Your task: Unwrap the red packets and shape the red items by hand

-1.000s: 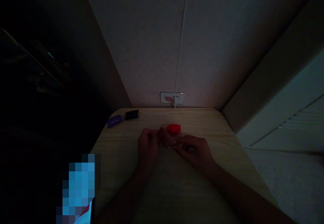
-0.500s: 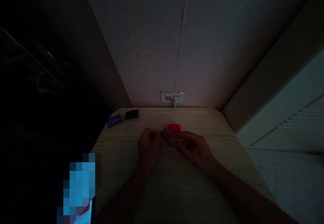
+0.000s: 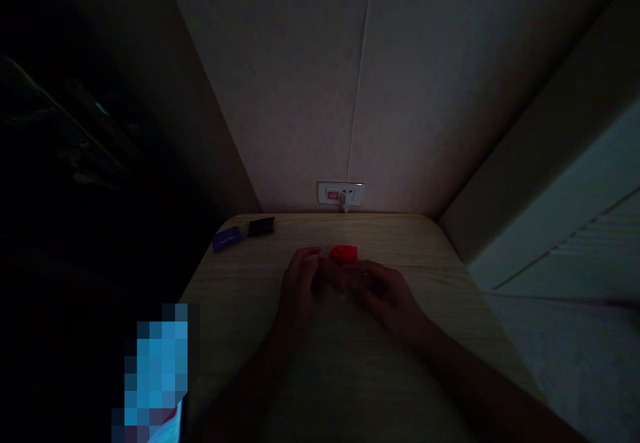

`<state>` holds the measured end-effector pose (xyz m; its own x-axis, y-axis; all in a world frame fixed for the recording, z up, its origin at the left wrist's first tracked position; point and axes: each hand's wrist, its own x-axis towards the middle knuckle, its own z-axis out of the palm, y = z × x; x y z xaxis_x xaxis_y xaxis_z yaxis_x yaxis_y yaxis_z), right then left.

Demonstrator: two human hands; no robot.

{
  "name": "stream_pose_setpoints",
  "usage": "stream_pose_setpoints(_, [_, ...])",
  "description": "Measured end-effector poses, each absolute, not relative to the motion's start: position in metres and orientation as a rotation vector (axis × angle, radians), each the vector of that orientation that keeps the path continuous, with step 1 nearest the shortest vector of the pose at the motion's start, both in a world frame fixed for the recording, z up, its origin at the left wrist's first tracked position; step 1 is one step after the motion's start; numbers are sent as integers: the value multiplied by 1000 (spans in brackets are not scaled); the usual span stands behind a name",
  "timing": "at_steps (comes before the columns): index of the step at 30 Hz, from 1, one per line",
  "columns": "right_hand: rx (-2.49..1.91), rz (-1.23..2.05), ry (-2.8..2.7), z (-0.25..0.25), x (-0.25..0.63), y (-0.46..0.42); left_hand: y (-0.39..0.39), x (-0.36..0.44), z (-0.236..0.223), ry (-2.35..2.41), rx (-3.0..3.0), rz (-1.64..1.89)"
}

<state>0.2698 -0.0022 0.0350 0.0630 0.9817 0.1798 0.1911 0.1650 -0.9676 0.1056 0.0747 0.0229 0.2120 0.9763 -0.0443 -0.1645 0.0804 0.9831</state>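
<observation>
A small dark reddish packet (image 3: pixel 332 275) with clear film at its ends lies between my hands, low over the table. My left hand (image 3: pixel 300 279) is at its left end, thumb and fingers closed about it. At the other end, my right hand (image 3: pixel 387 293) pinches the clear film with thumb and forefinger. Just behind the packet rests a bright red lump (image 3: pixel 343 254) on the table. Dim light hides the exact fingertip contact and what the packet contains.
On the table's (image 3: pixel 400 236) far left corner lie a purple packet (image 3: pixel 227 239) and a black packet (image 3: pixel 261 227). A wall socket (image 3: pixel 341 193) with a plug sits just above the back edge. A lit screen (image 3: pixel 170 426), partly blurred out, stands at lower left.
My left hand has shifted slightly right and its fingers have reached farther over the packet. The packet has turned a little between my hands. The red lump and the other packets stay put.
</observation>
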Motion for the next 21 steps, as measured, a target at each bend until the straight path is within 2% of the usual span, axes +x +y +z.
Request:
stream_pose_setpoints(6, [-1199,998,-1273,36,270,-2,75,107,25,821,1039,903])
stream_pose_setpoints(15, [-1400,764,-1220,29,273,4,78,104,27,939,923,1007])
stream_pose_setpoints(21, [-1305,633,-1264,29,278,6,82,98,24,1043,1005,1116])
